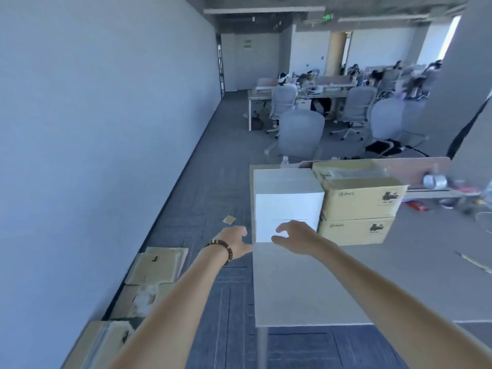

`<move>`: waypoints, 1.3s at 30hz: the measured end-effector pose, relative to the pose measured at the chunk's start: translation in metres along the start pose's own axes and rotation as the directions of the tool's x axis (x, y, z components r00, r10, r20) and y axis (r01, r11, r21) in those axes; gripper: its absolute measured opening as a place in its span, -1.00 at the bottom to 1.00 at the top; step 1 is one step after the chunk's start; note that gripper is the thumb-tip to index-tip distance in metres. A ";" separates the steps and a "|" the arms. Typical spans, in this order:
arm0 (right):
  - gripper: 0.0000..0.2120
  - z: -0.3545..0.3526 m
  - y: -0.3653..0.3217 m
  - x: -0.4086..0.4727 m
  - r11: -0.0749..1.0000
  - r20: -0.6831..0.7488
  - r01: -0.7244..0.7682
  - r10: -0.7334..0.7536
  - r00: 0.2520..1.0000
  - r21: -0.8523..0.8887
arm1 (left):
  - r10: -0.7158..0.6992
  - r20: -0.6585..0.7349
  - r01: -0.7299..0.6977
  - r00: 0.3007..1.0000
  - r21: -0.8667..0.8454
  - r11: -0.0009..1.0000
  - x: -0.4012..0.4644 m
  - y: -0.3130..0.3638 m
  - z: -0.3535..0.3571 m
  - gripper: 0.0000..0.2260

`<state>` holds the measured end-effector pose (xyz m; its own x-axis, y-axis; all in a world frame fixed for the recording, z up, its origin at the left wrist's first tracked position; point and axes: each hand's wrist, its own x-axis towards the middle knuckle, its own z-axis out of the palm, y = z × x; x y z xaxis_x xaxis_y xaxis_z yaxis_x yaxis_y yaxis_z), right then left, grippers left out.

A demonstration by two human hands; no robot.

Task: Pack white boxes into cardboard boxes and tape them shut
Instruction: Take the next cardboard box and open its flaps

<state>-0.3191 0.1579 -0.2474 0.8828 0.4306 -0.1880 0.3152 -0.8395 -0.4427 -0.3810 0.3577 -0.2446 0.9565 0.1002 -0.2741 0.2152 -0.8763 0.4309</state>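
White and plain, the white box point(288, 206) stands at the left edge of the table point(332, 288), its lower front partly covered by the right hand point(295, 239), whose fingers are spread open just in front of it, though the blur hides whether they touch. At the box's left corner the left hand point(234, 245), with a beaded bracelet point(221, 249) on its wrist, reaches with loosely opened fingers holding nothing. Touching the box's right side, two stacked cardboard boxes point(359, 209) carry smeared print; a tape roll point(435, 181) and blurred clutter lie beyond, and flattened cardboard sheets point(157, 267) rest on the floor.
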 end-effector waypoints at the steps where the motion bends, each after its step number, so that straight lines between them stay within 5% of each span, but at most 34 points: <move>1: -0.51 -0.013 0.021 0.000 0.999 -0.020 -0.029 0.030 0.999 0.024 | 0.027 0.011 -0.027 1.000 0.015 1.000 0.011 0.021 0.005 -0.51; 13: -0.53 -0.150 0.274 0.056 0.972 -0.164 -0.183 0.206 0.965 0.148 | 0.099 0.019 -0.099 0.995 0.057 0.993 0.180 0.246 0.052 -0.46; 17: -0.51 -0.185 0.343 0.076 0.968 -0.163 -0.208 0.230 0.960 0.139 | 0.084 0.016 -0.084 0.996 0.035 0.996 0.226 0.304 0.065 -0.58; 20: -0.54 -0.206 0.380 0.090 0.966 -0.175 -0.208 0.234 0.956 0.155 | 0.052 0.029 -0.053 0.998 0.064 0.997 0.257 0.332 0.074 -0.41; 34: -0.50 -0.222 0.445 0.165 0.950 -0.200 -0.292 0.310 0.930 0.112 | 0.032 -0.002 -0.032 0.999 0.143 0.989 0.363 0.321 0.081 -0.33; 39: -0.36 -0.230 0.460 0.176 0.931 -0.209 -0.319 0.352 0.912 0.174 | 0.097 -0.064 -0.082 0.993 0.199 0.977 0.380 0.306 0.089 -0.10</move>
<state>0.0616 -0.2288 -0.2827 0.9891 0.0282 -0.1442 -0.0490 -0.8618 -0.5048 0.0308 0.0860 -0.2936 0.9835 0.0451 -0.1754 0.0925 -0.9577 0.2725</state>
